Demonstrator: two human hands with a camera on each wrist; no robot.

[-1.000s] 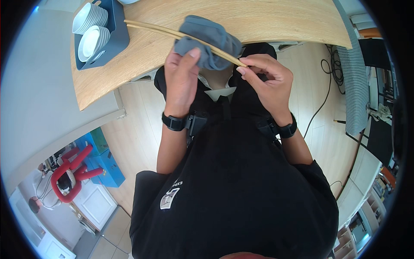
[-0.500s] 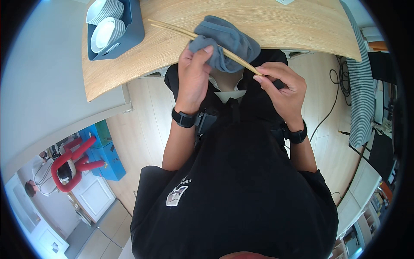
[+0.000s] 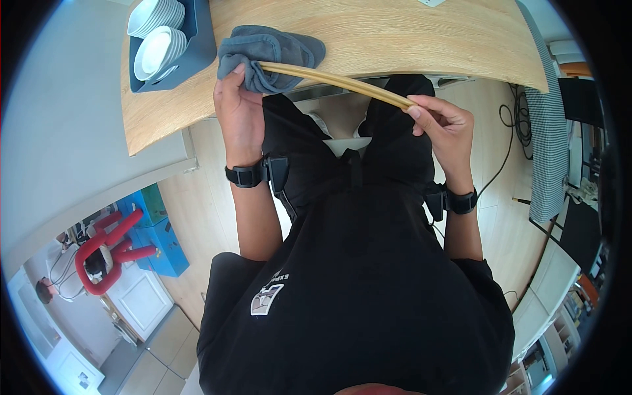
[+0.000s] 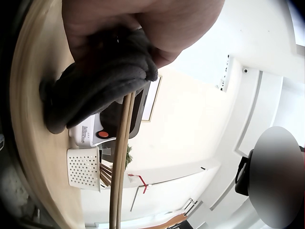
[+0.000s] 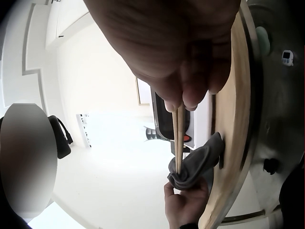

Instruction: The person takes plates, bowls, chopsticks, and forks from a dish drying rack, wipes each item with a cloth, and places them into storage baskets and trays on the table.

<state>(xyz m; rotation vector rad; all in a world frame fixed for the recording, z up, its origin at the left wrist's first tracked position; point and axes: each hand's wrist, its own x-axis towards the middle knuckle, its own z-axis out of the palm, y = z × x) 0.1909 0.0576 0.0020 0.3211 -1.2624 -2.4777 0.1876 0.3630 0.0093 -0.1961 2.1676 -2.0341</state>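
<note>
A pair of light wooden chopsticks (image 3: 342, 81) spans the space between the two hands. My right hand (image 3: 444, 128) pinches their near ends between thumb and fingertips. At their other end, my left hand (image 3: 238, 115) grips a grey cloth (image 3: 276, 52) folded around the chopsticks, so their far tips are hidden inside it. In the left wrist view the cloth (image 4: 102, 83) hangs from the curled fingers, with the chopsticks (image 4: 122, 162) coming out of it. The right wrist view shows the cloth (image 5: 195, 164) bunched about the far end in the left hand.
A blue-grey bin (image 3: 197, 49) with stacked white bowls (image 3: 158, 52) stands on the wooden table (image 3: 395, 39), left of the cloth. Farther back are a white perforated basket (image 4: 83, 169) with chopsticks in it and a white appliance with a red button (image 4: 102, 134).
My left hand has slid the cloth leftward along the chopsticks to their far end, away from the right hand. The right hand keeps its pinch and has shifted slightly right.
</note>
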